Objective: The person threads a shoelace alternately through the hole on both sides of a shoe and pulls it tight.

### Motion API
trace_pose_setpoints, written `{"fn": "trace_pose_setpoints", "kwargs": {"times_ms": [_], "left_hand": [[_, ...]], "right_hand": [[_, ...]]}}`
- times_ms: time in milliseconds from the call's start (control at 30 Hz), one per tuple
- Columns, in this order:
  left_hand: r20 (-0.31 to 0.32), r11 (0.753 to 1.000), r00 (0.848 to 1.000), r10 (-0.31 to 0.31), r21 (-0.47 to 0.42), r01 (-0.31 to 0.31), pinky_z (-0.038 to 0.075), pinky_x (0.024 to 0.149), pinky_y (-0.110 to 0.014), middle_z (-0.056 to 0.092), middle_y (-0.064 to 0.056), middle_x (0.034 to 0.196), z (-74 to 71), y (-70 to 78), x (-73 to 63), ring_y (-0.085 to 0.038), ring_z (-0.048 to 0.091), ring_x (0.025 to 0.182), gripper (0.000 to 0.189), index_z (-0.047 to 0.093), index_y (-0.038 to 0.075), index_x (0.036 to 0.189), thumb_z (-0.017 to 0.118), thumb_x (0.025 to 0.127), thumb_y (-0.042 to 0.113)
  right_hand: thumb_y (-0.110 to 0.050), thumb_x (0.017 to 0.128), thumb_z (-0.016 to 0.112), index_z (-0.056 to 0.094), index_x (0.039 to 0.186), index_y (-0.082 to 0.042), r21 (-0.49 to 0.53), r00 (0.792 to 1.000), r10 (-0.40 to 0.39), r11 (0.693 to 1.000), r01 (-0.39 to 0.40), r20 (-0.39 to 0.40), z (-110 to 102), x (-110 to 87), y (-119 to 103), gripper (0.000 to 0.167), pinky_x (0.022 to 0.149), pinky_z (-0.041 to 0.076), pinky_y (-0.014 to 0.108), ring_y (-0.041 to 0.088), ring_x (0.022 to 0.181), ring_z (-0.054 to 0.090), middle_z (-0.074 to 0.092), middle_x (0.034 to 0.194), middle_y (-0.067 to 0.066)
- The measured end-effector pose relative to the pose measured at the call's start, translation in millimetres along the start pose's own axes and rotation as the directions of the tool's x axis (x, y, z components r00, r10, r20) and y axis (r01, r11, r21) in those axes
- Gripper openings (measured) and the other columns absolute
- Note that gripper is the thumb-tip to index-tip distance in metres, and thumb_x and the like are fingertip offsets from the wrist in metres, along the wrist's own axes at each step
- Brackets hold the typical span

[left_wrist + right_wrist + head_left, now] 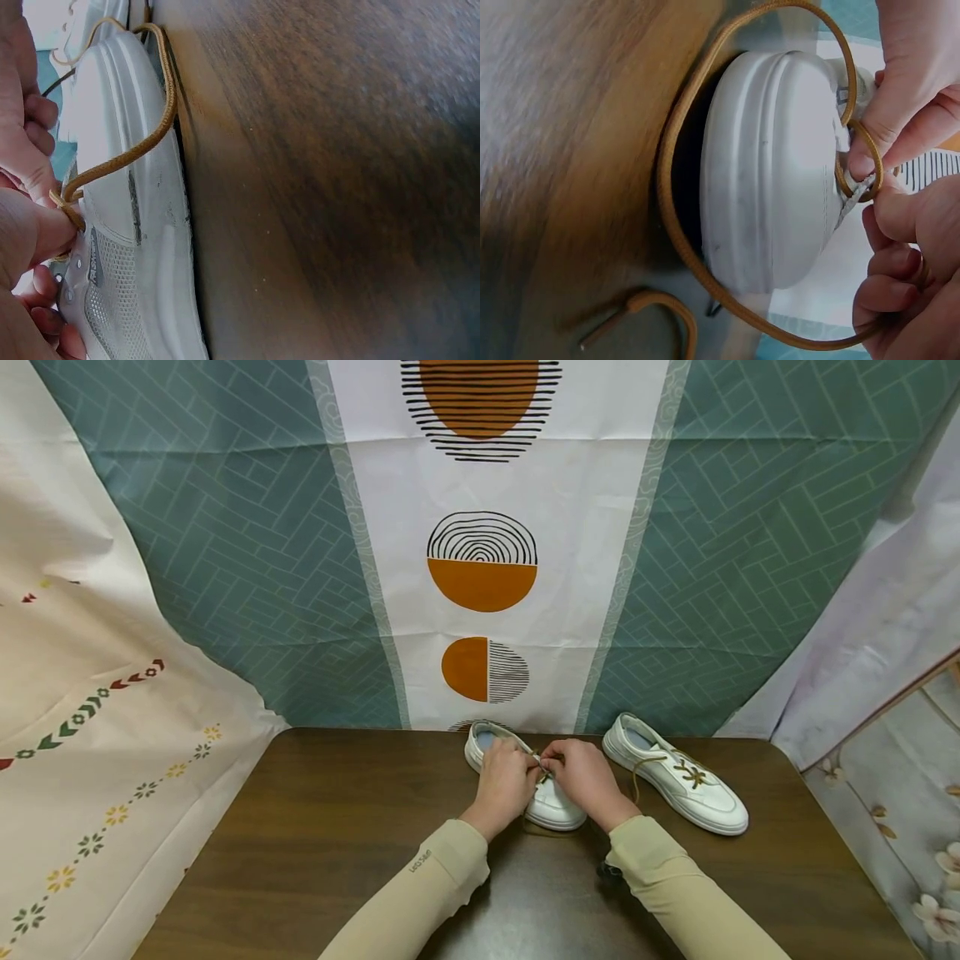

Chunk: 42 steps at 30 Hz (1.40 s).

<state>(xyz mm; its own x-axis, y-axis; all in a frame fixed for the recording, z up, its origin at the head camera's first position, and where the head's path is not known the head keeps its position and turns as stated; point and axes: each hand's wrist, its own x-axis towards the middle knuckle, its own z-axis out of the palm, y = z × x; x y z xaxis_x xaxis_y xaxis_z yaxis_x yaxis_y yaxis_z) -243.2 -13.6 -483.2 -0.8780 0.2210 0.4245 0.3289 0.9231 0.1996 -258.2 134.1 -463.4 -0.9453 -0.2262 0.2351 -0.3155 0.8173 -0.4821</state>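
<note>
A white sneaker [557,808] stands on the table, toe towards me, with both hands at its lacing. My left hand [504,779] pinches the brown shoelace [676,217] at the eyelets, its thumb against the mesh-sided shoe in the left wrist view. From the other side my right hand [588,781] meets it, fingertips on the small lace loop. A long run of lace passes around the toe into the right hand's curled fingers in the right wrist view. The fingertips partly hide the eyelets.
A second white sneaker [716,806] with brown laces stands to the right, its toe pointing right and towards me. The brown wooden table [337,827] ends at a patterned curtain [495,510] behind. Floral cloths [90,760] hang at both sides. A loose lace end [604,330] lies near the toe.
</note>
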Motion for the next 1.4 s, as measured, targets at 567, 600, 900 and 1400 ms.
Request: {"fn": "trace_pose_setpoints", "kwargs": {"times_ms": [567,600,900,1400], "left_hand": [[-0.08,0.995,0.997,0.016,-0.1,-0.024,0.04,0.069,-0.028,0.057,0.007,0.08,-2.8,-4.8,-5.0,-0.012,0.049,0.076,0.009,0.076,0.023,0.081,0.068,0.084,0.028],[-0.08,0.991,0.997,0.014,-0.131,-0.024,0.041,0.07,-0.027,0.057,0.007,0.081,-3.4,-5.6,-5.5,-0.011,0.05,0.077,0.01,0.076,0.022,0.082,0.067,0.084,0.026],[-0.083,0.929,0.993,-0.086,-0.367,0.05,0.045,0.064,-0.019,0.052,0.005,0.09,-21.9,-11.2,-3.6,-0.007,0.051,0.075,0.011,0.071,0.018,0.088,0.062,0.089,0.024],[-0.005,0.617,0.999,-0.054,-0.786,0.029,0.043,0.061,-0.022,0.07,0.003,0.093,-32.6,-4.1,1.6,-0.016,0.057,0.066,0.018,0.049,0.017,0.102,0.04,0.101,0.032]], "right_hand": [[-0.034,0.089,0.062,0.07,0.091,-0.021,0.093,0.997,0.077,0.992,-0.079,0.019,-1,-6.5,3,0.015,0.066,0.049,0.032,0.011,0.077,0.062,0.07,0.089,-0.005],[-0.036,0.089,0.061,0.07,0.09,-0.021,0.097,0.996,0.091,0.991,-0.093,0.023,-2,-7.4,4,0.017,0.064,0.048,0.031,0.011,0.075,0.06,0.069,0.087,-0.005],[-0.015,0.095,0.049,0.066,0.102,-0.005,0.391,0.943,0.249,0.863,-0.32,0.221,-18,-12.0,4,0.021,0.051,0.051,0.031,0.017,0.056,0.063,0.067,0.078,0.01],[-0.004,0.081,0.058,0.071,0.098,-0.008,0.285,0.958,0.17,0.93,-0.233,0.229,-14,-16.3,6,0.022,0.053,0.047,0.026,0.012,0.061,0.058,0.065,0.074,0.003]]}}
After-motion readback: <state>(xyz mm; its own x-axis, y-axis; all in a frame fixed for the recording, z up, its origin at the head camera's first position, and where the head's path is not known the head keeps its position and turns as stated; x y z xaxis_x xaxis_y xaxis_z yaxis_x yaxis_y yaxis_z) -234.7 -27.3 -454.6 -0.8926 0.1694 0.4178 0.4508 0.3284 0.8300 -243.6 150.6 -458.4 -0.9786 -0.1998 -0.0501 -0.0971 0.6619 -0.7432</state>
